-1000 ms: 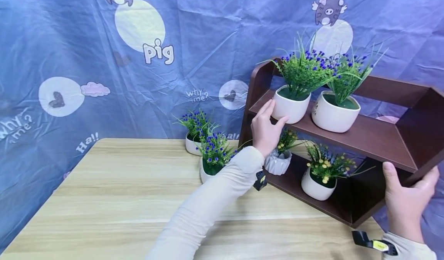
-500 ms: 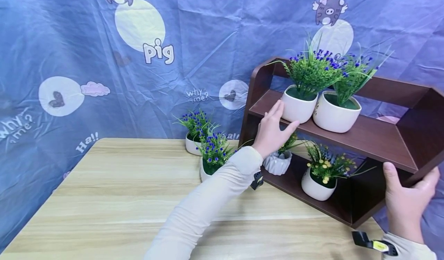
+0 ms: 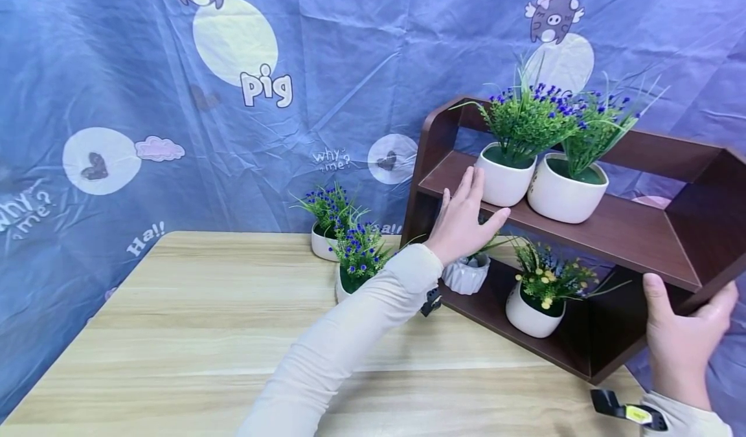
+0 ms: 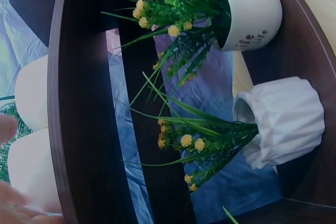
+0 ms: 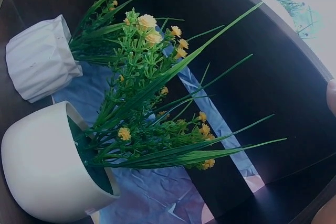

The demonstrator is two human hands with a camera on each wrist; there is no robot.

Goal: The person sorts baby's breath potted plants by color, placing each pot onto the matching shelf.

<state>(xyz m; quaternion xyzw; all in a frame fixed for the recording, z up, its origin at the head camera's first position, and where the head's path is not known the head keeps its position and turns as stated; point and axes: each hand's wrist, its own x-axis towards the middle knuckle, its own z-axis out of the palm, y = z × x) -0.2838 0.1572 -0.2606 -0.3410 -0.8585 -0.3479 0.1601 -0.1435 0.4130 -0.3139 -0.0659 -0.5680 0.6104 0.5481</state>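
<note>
Your left forearm, in a pale sleeve, reaches forward and across to your right. At its end your left hand is raised, fingers extended and thumb spread away from them. Lower and farther right, your right hand grips, its thumb pointing up and its other fingers partly hidden. Only your right cuff shows below it.
</note>
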